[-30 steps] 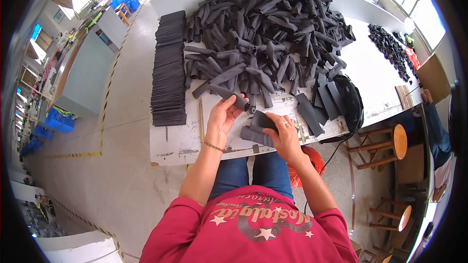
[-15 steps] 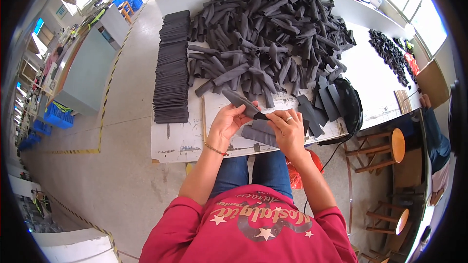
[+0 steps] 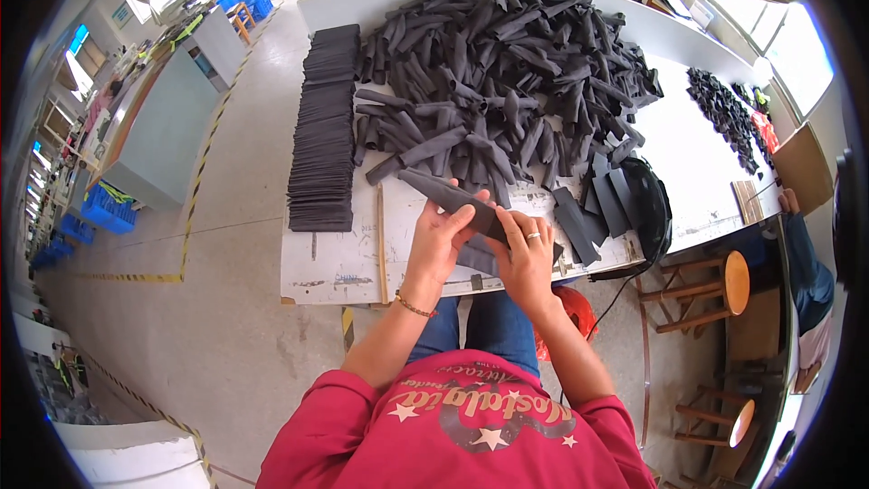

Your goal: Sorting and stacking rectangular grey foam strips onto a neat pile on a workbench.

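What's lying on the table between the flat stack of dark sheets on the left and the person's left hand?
In the head view, a thin wooden stick lies between the flat stack and the left hand; otherwise bare white table.

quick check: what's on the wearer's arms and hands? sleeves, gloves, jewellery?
No gloves: both hands are bare. The left hand has a thin bead-like bracelet at the wrist. The right hand has a pale ring on one finger. Forearms are bare; red sleeves end near the elbows, part of a red top with a printed emblem and white stars. No watch is visible.
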Motion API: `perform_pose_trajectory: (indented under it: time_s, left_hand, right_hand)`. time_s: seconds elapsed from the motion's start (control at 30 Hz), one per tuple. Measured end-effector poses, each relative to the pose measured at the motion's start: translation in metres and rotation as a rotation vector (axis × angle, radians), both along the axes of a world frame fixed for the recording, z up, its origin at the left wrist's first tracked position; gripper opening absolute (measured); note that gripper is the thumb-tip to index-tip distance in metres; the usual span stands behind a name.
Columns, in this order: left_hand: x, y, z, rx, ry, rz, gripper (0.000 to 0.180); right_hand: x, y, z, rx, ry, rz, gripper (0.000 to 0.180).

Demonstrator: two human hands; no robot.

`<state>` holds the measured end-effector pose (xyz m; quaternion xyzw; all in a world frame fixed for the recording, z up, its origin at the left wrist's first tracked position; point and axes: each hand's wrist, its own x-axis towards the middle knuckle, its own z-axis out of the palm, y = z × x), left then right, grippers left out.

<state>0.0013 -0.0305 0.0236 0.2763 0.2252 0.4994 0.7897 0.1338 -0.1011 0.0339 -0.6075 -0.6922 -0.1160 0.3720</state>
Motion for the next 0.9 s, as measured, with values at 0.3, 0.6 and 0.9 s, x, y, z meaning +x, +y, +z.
perform_pose_trajectory:
  time_s: [0.3,0.6,0.9]
  left_hand:
    - [0.019,-0.011,-0.016,0.032,-0.212,-0.031,0.018]
    - [0.015,-0.008,-0.012,0.017,-0.038,0.080,0.028]
    - [0.011,-0.012,-0.008,0.000,-0.021,0.088,0.028]
  right_hand:
    - [-0.021,0.006,-0.017,0.014,0.261,0.195,0.046]
    - [-0.012,-0.005,-0.015,-0.059,0.203,0.221,0.041]
    - [-0.019,-0.002,0.001,-0.044,0.202,0.250,0.040]
